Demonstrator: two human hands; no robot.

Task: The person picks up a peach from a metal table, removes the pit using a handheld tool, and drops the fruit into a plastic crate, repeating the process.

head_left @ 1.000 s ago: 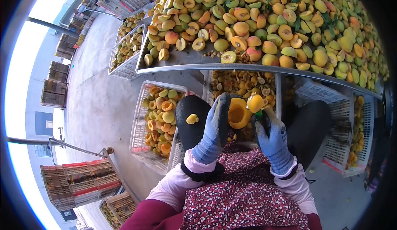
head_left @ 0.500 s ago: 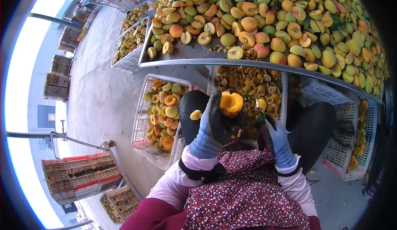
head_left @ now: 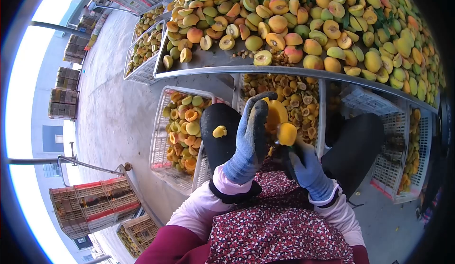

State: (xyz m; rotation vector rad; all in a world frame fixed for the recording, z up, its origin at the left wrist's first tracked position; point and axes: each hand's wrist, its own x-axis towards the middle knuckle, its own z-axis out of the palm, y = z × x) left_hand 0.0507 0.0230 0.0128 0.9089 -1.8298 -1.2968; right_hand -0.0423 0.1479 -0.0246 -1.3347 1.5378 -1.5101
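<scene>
We have a hollowed yellow fruit half [head_left: 275,114] in front of us, above the scrap crate [head_left: 323,117], its opening turned toward the right. The left hand [head_left: 250,133], in a blue glove with a dark palm, grasps it from the side, and one fingertip reaches over its top. Just in front of it, partly covering its lower edge, is a rounded yellow piece [head_left: 286,134] at the end of a scooping tool [head_left: 277,142]. The right hand [head_left: 307,166], gloved the same way, is curled around that tool, though we can make out only a glint of metal and the handle is hidden.

Below the hands we see a floral apron [head_left: 279,219], and to either side our dark-clad knees. A small yellow scrap [head_left: 219,131] rests on the left knee [head_left: 218,114]. Beside that knee stands a white crate [head_left: 177,179] holding more fruit halves, many of them hollowed. Beyond the scrap crate runs a metal table [head_left: 208,59], heaped with cut fruit [head_left: 279,22], green to orange, with a few leaves among it. More crates [head_left: 386,174] stand past the right knee [head_left: 358,143], and across the concrete floor [head_left: 113,102] to our left we see stacked crates [head_left: 95,204]
</scene>
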